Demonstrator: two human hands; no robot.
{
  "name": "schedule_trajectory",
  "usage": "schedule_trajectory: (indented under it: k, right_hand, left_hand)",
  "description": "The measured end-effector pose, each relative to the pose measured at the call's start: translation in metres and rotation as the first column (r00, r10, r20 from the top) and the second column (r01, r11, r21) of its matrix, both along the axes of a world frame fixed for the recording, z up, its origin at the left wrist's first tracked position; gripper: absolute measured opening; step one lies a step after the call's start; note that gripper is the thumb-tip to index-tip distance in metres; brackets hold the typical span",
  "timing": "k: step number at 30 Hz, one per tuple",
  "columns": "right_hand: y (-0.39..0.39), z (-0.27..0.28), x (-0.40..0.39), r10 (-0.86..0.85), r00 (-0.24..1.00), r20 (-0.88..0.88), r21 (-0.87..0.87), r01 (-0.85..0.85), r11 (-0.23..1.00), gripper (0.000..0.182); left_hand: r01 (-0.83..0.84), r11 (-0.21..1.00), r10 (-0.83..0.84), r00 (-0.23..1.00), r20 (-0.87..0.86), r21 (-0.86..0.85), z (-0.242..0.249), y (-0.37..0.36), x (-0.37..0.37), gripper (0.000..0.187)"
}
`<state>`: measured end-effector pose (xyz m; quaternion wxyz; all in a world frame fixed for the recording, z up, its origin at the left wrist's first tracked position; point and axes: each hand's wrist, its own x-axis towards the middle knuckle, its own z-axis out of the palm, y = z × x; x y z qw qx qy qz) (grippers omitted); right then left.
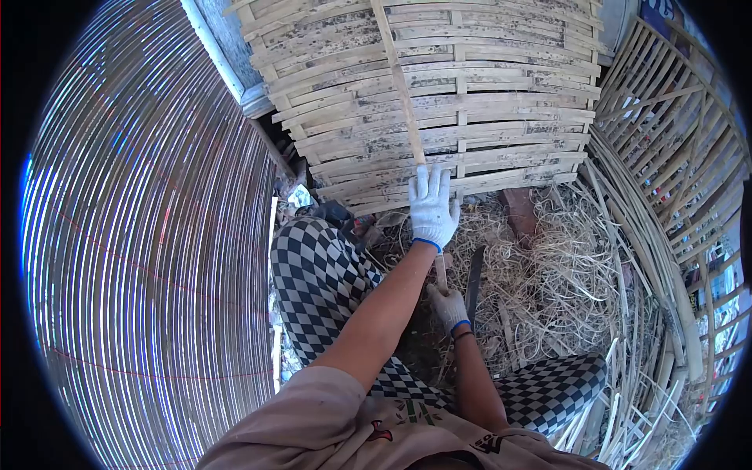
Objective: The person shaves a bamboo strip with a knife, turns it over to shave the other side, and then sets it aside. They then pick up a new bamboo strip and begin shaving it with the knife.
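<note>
A long bamboo strip (pixel 402 86) runs from the top of the view down toward my lap. My left hand (pixel 432 207), in a white knit glove with a blue cuff, lies over the strip with its fingers stretched out. Closer to my body, my right hand (pixel 449 308), gloved the same way, is closed around the strip's lower end. Just right of that hand, a dark machete blade (pixel 475 274) rests over the shavings; its handle is hidden from me.
A woven bamboo panel (pixel 501 94) stands ahead. Curly bamboo shavings (pixel 564 274) cover the ground, with a reddish-brown block (pixel 521 215) among them. Long bamboo poles (pixel 650 235) and a lattice (pixel 666 102) line the right. A slatted screen (pixel 164 235) fills the left.
</note>
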<state>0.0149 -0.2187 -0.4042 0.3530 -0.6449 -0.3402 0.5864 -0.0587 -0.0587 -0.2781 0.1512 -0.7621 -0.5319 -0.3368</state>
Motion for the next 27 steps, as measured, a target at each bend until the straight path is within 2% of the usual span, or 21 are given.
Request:
schedule_trajectory:
  k: [4, 6, 7, 11, 15, 18, 20, 22, 25, 27]
  right_hand:
    - [-0.002, -0.012, 0.001, -0.025, 0.999, 0.025, 0.017, 0.025, 1.0, 0.051]
    - [-0.007, -0.013, 0.004, -0.054, 0.982, 0.18, 0.067, 0.043, 0.997, 0.055]
    - [-0.009, -0.013, 0.005, -0.073, 0.965, 0.254, 0.088, 0.052, 0.995, 0.057]
    - [-0.017, -0.001, 0.002, -0.043, 0.97, 0.241, 0.109, 0.017, 0.994, 0.053]
    - [-0.032, 0.014, -0.013, 0.021, 0.99, 0.139, 0.072, -0.032, 0.997, 0.055]
    - [-0.037, 0.033, -0.018, 0.074, 0.99, 0.117, 0.003, -0.075, 0.997, 0.054]
    - [-0.043, 0.052, -0.017, 0.092, 0.991, 0.101, -0.048, -0.087, 0.995, 0.055]
    - [-0.039, 0.03, -0.016, 0.11, 0.99, 0.092, -0.055, -0.105, 0.993, 0.05]
    - [-0.035, 0.016, -0.016, 0.1, 0.995, 0.009, -0.019, -0.1, 0.995, 0.047]
    - [-0.033, 0.034, -0.015, 0.098, 0.995, 0.001, -0.076, -0.098, 0.992, 0.047]
  left_hand:
    - [0.047, 0.999, -0.046, 0.998, 0.048, -0.009, 0.008, -0.009, 0.004, 0.072]
    - [0.065, 0.997, -0.068, 0.995, 0.077, 0.039, 0.034, -0.01, 0.004, 0.073]
    - [0.056, 0.995, -0.063, 0.994, 0.09, 0.078, 0.051, -0.004, 0.003, 0.074]
    - [0.008, 0.958, -0.059, 0.984, 0.168, 0.286, 0.155, 0.032, -0.012, 0.078]
    - [-0.027, 0.915, 0.016, 0.999, 0.031, 0.404, 0.254, 0.091, -0.044, 0.082]
    - [-0.026, 0.895, 0.078, 0.992, -0.099, 0.445, 0.303, 0.133, -0.054, 0.082]
    - [-0.037, 0.892, 0.122, 0.979, -0.161, 0.451, 0.32, 0.155, -0.056, 0.081]
    - [-0.063, 0.895, 0.166, 0.966, -0.2, 0.441, 0.327, 0.173, -0.056, 0.081]
    - [-0.112, 0.882, 0.21, 0.963, -0.169, 0.459, 0.329, 0.193, -0.055, 0.08]
    - [-0.126, 0.866, 0.227, 0.961, -0.155, 0.483, 0.326, 0.205, -0.056, 0.079]
